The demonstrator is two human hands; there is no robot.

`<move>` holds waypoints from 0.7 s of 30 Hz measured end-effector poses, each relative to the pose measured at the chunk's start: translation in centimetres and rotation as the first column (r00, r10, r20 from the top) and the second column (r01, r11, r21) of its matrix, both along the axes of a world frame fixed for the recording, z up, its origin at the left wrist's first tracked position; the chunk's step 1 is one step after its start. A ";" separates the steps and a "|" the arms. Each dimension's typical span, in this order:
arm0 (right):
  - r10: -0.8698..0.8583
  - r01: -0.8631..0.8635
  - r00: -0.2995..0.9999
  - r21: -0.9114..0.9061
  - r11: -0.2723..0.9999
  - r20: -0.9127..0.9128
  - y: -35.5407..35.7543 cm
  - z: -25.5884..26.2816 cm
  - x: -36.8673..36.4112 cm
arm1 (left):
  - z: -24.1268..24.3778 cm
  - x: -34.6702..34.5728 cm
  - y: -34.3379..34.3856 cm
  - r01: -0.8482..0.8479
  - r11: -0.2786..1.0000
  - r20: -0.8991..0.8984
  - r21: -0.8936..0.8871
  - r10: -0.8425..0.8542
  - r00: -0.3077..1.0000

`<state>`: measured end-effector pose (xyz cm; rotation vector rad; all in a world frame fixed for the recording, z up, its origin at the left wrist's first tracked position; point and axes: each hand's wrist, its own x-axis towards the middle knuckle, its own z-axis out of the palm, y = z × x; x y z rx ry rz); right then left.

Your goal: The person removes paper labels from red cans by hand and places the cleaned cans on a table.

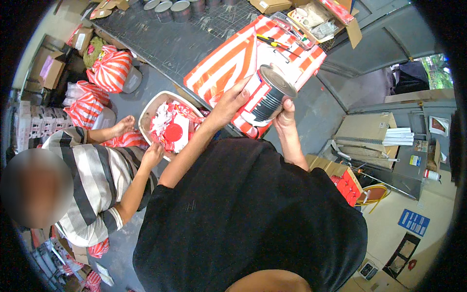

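Note:
A large metal can [268, 100] with a partly attached paper label is between my two hands, tilted over the table edge. My left hand [231, 102] holds the label side of the can, thumb on the paper. My right hand [285, 114] supports the can's lower right side, where dark ribbed metal shows. Beneath and behind the can lies a red-and-white striped plastic sheet [219, 67]. On it rest a yellow-and-black utility knife [270, 41] and thin dark tools.
Several cans [181, 11] stand at the table's far edge. A yellow tray [310, 22] holds small items. Left of me, a white bin [144, 120] holds label scraps and a red lid; a co-worker in a striped shirt [98, 182] has both hands near it. Striped bags [111, 71] lie beyond.

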<state>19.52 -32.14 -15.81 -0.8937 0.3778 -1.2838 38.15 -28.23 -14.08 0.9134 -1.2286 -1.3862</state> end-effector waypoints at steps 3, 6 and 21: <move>-0.200 0.227 0.950 0.087 0.970 -0.239 0.7 3.8 1.9 | -0.1 -1.3 0.4 -0.227 0.968 -0.020 -0.106 0.226 0.974; -0.184 0.216 0.946 0.096 0.972 -0.266 1.6 3.4 1.9 | 1.5 -1.4 0.3 -0.273 0.806 0.306 -0.526 0.479 0.823; 0.021 -0.078 0.985 0.333 0.940 0.174 3.8 3.2 0.0 | 7.5 0.6 2.3 0.072 0.831 0.409 -0.551 0.194 0.892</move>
